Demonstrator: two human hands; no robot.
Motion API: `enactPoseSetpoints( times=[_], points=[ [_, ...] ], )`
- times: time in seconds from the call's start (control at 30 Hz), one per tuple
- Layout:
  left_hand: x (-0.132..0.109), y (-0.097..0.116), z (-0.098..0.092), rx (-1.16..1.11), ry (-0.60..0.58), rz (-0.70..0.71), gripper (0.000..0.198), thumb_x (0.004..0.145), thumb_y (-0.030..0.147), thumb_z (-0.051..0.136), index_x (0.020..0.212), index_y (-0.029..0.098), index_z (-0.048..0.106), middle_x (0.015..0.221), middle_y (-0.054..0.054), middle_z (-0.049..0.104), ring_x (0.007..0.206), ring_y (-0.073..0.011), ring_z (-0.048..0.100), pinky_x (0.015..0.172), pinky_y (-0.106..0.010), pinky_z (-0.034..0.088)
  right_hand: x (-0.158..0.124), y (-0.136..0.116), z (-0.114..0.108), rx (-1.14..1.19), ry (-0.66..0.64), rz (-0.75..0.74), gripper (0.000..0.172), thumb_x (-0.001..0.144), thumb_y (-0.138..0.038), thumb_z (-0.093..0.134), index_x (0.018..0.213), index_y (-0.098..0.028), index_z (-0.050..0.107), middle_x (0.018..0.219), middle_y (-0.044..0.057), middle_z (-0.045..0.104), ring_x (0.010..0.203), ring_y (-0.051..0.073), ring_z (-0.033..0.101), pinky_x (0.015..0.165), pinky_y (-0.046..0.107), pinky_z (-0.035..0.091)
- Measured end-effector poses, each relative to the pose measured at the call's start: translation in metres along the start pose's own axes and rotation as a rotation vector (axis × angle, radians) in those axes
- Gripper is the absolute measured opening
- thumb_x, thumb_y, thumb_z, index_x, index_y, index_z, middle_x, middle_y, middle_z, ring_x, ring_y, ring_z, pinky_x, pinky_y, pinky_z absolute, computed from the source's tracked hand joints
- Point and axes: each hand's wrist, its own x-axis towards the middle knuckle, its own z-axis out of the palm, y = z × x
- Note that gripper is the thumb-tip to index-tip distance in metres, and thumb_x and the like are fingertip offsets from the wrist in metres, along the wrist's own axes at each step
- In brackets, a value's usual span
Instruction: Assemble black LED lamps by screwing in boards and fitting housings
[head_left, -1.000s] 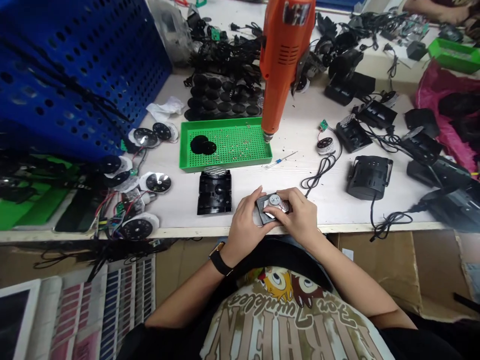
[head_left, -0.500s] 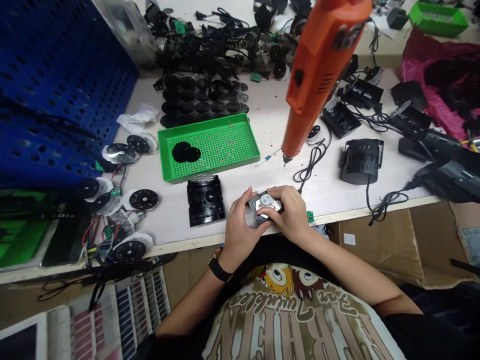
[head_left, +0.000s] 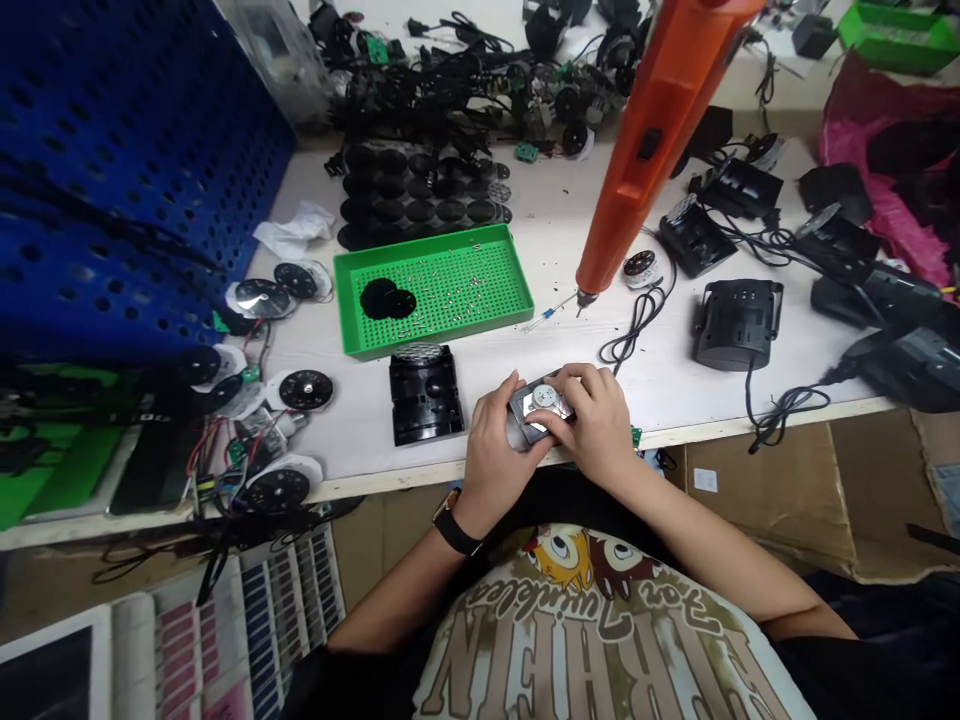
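At the table's front edge, both hands grip a dark plastic housing (head_left: 523,401) that has a round silver motor (head_left: 544,397) set over a bright plate. My left hand (head_left: 499,445) wraps its left side, thumb along the near edge. My right hand (head_left: 596,420) holds the right side, with its fingers over the far edge and its thumb by the motor. The right part of the housing is hidden under those fingers. Left of the hands lies a black open half-shell (head_left: 426,393). An orange electric screwdriver (head_left: 628,170) hangs beyond, bit pointing down.
A green perforated tray (head_left: 439,345) holds small screws and black discs. Round motor parts with wires (head_left: 300,390) lie at left beside a blue crate (head_left: 135,170). Black housings with cables (head_left: 739,325) are at right; stacked black oval pieces (head_left: 420,190) lie behind the tray.
The whole view has shifted slightly, so the things on the table appear farther right. Both hands keep their hold on the housing, with little visible change in the fingers.
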Motion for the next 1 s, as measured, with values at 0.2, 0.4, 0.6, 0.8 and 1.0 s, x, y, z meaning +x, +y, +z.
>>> enactPoseSetpoints(
  times=[0.2, 0.4, 0.6, 0.8, 1.0],
  points=[
    [-0.001, 0.002, 0.0, 0.014, -0.013, 0.031, 0.089, 0.076, 0.019, 0.092, 0.15, 0.022, 0.044, 0.135, -0.013, 0.067, 0.124, -0.0301, 0.065, 0.107, -0.047, 0.056, -0.009, 0.004, -0.019, -0.011, -0.145, -0.003, 0.038, 0.105, -0.038, 0.057, 0.137, -0.019, 0.064, 0.115, 0.012, 0.07, 0.097, 0.028, 0.06, 0.08, 0.042, 0.051],
    [-0.001, 0.0, 0.0, 0.044, 0.007, 0.082, 0.08, 0.082, 0.021, 0.087, 0.15, 0.02, 0.045, 0.138, -0.014, 0.065, 0.126, -0.0299, 0.063, 0.109, -0.047, 0.055, 0.001, -0.004, -0.016, -0.149, -0.179, -0.003, 0.032, 0.101, -0.035, 0.065, 0.128, -0.019, 0.07, 0.107, 0.01, 0.074, 0.089, 0.027, 0.06, 0.073, 0.041, 0.045],
    [0.002, 0.002, -0.003, 0.015, -0.063, 0.189, 0.064, 0.094, 0.027, 0.074, 0.152, 0.024, 0.046, 0.147, -0.013, 0.059, 0.138, -0.0294, 0.055, 0.118, -0.05, 0.047, -0.007, -0.001, -0.028, -0.104, -0.181, -0.036, 0.043, 0.102, -0.035, 0.062, 0.141, -0.016, 0.06, 0.121, 0.012, 0.073, 0.101, 0.028, 0.065, 0.083, 0.043, 0.05],
    [0.004, 0.003, -0.004, 0.094, -0.061, 0.231, 0.059, 0.095, 0.035, 0.074, 0.148, 0.024, 0.051, 0.138, -0.012, 0.066, 0.135, -0.0298, 0.058, 0.117, -0.05, 0.048, -0.042, 0.011, -0.043, -0.075, -0.095, -0.026, 0.026, 0.101, -0.028, 0.064, 0.124, -0.015, 0.065, 0.101, 0.008, 0.078, 0.098, 0.025, 0.07, 0.106, 0.047, 0.049],
    [0.005, 0.007, -0.003, 0.141, -0.051, 0.254, 0.057, 0.096, 0.027, 0.073, 0.148, 0.022, 0.05, 0.138, -0.011, 0.067, 0.136, -0.0283, 0.059, 0.116, -0.046, 0.051, -0.04, -0.003, -0.035, 0.046, -0.066, -0.076, 0.011, 0.1, -0.015, 0.061, 0.095, -0.018, 0.07, 0.077, 0.0, 0.073, 0.073, 0.016, 0.066, 0.109, 0.039, 0.05]
  ],
)
